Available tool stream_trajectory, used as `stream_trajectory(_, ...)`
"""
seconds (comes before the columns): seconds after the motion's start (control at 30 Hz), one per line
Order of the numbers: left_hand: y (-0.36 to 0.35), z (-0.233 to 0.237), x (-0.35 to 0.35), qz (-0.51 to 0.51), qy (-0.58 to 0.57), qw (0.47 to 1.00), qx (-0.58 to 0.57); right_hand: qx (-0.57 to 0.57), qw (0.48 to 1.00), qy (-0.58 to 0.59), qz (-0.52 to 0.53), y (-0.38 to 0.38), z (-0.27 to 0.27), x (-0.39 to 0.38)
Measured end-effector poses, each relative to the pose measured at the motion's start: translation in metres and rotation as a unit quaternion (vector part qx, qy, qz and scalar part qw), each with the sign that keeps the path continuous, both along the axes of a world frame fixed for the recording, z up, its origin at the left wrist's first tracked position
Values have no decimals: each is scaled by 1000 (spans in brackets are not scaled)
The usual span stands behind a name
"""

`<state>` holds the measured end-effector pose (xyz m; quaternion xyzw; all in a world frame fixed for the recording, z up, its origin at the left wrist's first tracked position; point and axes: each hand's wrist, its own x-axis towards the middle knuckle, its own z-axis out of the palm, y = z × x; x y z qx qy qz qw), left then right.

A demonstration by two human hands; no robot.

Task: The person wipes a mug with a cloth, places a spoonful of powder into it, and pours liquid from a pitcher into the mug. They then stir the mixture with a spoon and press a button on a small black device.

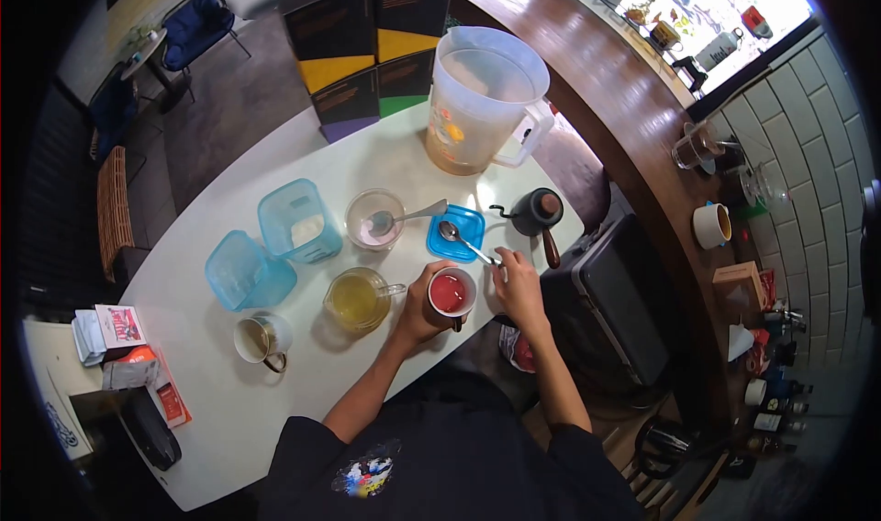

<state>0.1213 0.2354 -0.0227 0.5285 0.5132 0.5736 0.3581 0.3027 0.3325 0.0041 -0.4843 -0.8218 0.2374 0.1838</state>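
Observation:
My left hand point(423, 308) is wrapped round a mug point(451, 292) of red liquid near the table's front edge. In my right hand point(519, 287) is the handle end of a spoon point(462, 240), whose bowl is over a blue square lid point(443, 252). Left of the mug stands a glass pitcher point(356, 302) of yellowish liquid. Behind it, a clear cup point(374, 220) with pale contents has a second, larger spoon point(413, 214) resting in it. A dark pot with a wooden handle point(537, 212) stands to the right of the lid.
Two blue plastic containers point(246, 278) and a patterned cup point(262, 337) stand to the left. A large plastic jug point(486, 99) is at the back, before black boxes point(340, 53). Papers and packets point(151, 374) lie at the far left. A wooden counter point(587, 80) curves behind.

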Motion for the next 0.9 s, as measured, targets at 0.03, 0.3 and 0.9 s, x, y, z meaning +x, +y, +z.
stream_trajectory(0.03, 0, 1, 0, -2, -1, 1000, -2, -10, 1000, -14, -12, 2, -3, -4)
stream_trajectory(0.3, -2, -2, 0, -2, 3, 1000, -14, -30, 998, -36, -34, 11, -21, -19)
stream_trajectory(0.9, -4, 3, 2, -4, -32, 999, -43, -118, 956, 265, 35, -18, 122, 23)
